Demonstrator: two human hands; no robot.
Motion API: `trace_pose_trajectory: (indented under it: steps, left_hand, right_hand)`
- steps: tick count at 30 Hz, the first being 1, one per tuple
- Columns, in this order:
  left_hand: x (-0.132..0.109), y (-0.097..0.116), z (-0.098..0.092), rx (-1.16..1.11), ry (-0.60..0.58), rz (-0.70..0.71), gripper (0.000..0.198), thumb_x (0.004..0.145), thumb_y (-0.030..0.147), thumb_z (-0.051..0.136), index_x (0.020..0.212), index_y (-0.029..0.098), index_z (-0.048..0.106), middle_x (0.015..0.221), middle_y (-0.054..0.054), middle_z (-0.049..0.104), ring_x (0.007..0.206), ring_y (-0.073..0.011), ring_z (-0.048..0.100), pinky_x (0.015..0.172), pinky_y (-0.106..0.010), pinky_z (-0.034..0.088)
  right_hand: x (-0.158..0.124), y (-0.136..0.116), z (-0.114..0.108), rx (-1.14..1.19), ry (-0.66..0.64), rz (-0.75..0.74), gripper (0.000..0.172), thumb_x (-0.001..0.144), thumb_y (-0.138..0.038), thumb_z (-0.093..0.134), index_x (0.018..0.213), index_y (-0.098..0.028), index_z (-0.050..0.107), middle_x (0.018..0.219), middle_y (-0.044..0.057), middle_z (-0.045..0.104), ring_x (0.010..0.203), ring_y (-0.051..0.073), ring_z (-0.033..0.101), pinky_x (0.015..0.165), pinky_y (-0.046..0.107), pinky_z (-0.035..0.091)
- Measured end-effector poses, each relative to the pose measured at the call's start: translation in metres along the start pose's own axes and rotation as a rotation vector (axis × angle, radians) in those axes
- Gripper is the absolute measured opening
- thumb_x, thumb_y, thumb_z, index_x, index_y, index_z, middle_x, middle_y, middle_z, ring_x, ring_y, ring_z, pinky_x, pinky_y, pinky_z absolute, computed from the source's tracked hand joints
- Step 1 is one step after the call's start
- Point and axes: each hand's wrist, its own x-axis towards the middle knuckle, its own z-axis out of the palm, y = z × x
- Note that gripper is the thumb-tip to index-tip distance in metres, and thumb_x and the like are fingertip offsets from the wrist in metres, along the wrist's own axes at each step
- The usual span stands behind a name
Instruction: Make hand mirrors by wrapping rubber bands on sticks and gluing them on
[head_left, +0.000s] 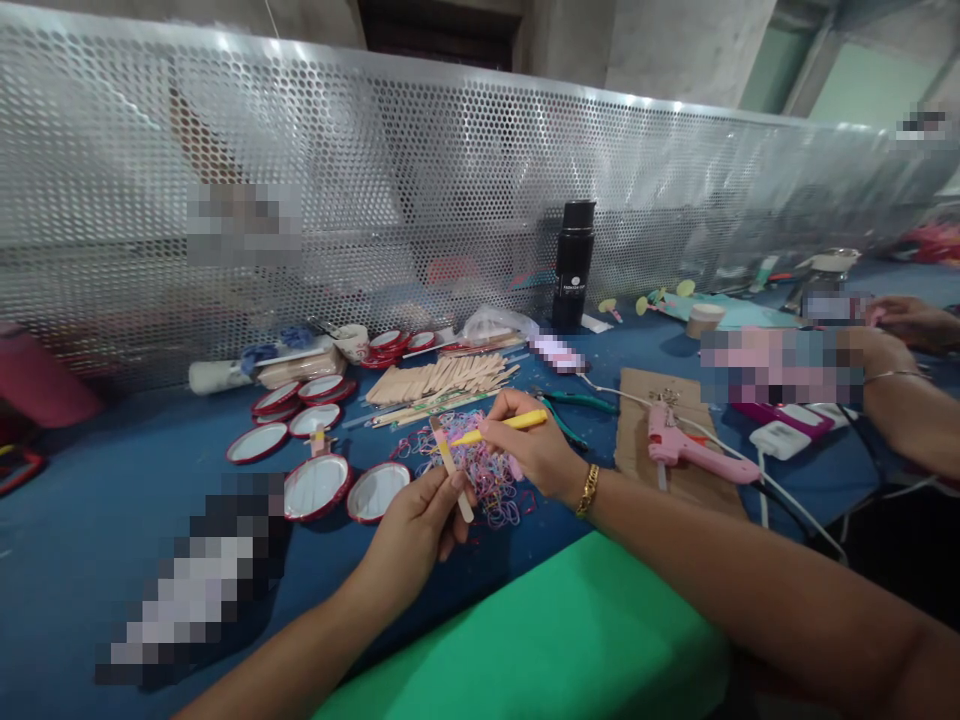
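Observation:
My left hand (420,525) is closed around a wooden craft stick (451,467), held tilted above the blue table (112,500). My right hand (529,445), with a gold bracelet at the wrist, pinches a yellow pen-like tool (504,427) whose tip points left toward the stick's upper end. Under both hands lies a heap of small coloured rubber bands (487,475). A pile of plain wooden sticks (442,380) rests just behind.
Several red-rimmed round lids (319,485) lie to the left. A pink glue gun (694,452) sits on cardboard (660,400) at the right, green pliers (581,402) beside it. A black bottle (574,265) stands against a perforated metal screen (375,180). Another person's arm (911,400) is at far right.

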Motion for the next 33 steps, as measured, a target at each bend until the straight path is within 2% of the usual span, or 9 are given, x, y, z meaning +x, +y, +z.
trace_pose_trajectory:
  steps: [6, 11, 16, 22, 28, 33]
  left_hand:
    - [0.0, 0.0012, 0.0018, 0.015, -0.014, 0.002, 0.037, 0.086, 0.05, 0.049, 0.068, 0.018, 0.053, 0.05, 0.005, 0.054, 0.036, -0.0056, 0.038, 0.037, -0.018, 0.026]
    - [-0.0007, 0.0031, 0.0026, 0.005, 0.01, -0.009, 0.038, 0.085, 0.051, 0.049, 0.066, 0.018, 0.052, 0.049, 0.004, 0.053, 0.036, -0.0057, 0.038, 0.037, -0.019, 0.026]
    - [-0.0007, 0.0047, 0.0023, -0.007, -0.004, -0.011, 0.037, 0.084, 0.051, 0.05, 0.067, 0.018, 0.053, 0.048, 0.005, 0.053, 0.036, -0.0058, 0.037, 0.037, -0.019, 0.025]
    - [-0.0027, 0.0062, 0.0029, -0.014, 0.014, -0.018, 0.039, 0.084, 0.053, 0.05, 0.067, 0.018, 0.052, 0.048, 0.005, 0.053, 0.036, -0.006, 0.038, 0.037, -0.019, 0.025]
    - [-0.0035, 0.0076, 0.0024, -0.028, 0.004, -0.035, 0.039, 0.082, 0.056, 0.051, 0.07, 0.018, 0.054, 0.047, 0.005, 0.052, 0.036, -0.0064, 0.037, 0.037, -0.019, 0.024]
    - [-0.0027, 0.0085, 0.0026, -0.041, 0.022, -0.045, 0.039, 0.082, 0.056, 0.052, 0.07, 0.019, 0.054, 0.048, 0.005, 0.053, 0.035, -0.0069, 0.037, 0.037, -0.02, 0.024]
  right_hand:
    - [-0.0007, 0.0, 0.0015, 0.04, -0.036, -0.009, 0.018, 0.076, -0.029, 0.062, 0.067, -0.021, 0.049, 0.056, -0.006, 0.05, 0.051, 0.011, 0.044, 0.053, 0.025, 0.036]
    - [-0.0005, 0.0001, 0.001, -0.006, 0.005, -0.006, 0.019, 0.076, -0.029, 0.062, 0.065, -0.021, 0.049, 0.055, -0.006, 0.047, 0.049, 0.01, 0.041, 0.049, 0.024, 0.033]
    - [-0.0018, 0.0008, 0.0017, 0.016, -0.035, -0.033, 0.017, 0.076, -0.029, 0.062, 0.068, -0.021, 0.05, 0.058, -0.005, 0.051, 0.053, 0.011, 0.046, 0.053, 0.024, 0.037]
    - [-0.0004, -0.0001, 0.0, -0.011, -0.009, -0.015, 0.019, 0.076, -0.031, 0.062, 0.067, -0.021, 0.049, 0.057, -0.006, 0.049, 0.052, 0.011, 0.044, 0.052, 0.024, 0.036]
    - [-0.0015, 0.0006, 0.0024, 0.011, -0.043, -0.029, 0.019, 0.077, -0.03, 0.062, 0.068, -0.021, 0.049, 0.058, -0.005, 0.05, 0.053, 0.011, 0.046, 0.054, 0.025, 0.036]
    - [-0.0001, -0.0001, -0.0003, -0.013, -0.003, -0.019, 0.019, 0.076, -0.029, 0.062, 0.066, -0.021, 0.049, 0.057, -0.005, 0.051, 0.054, 0.012, 0.046, 0.054, 0.025, 0.037]
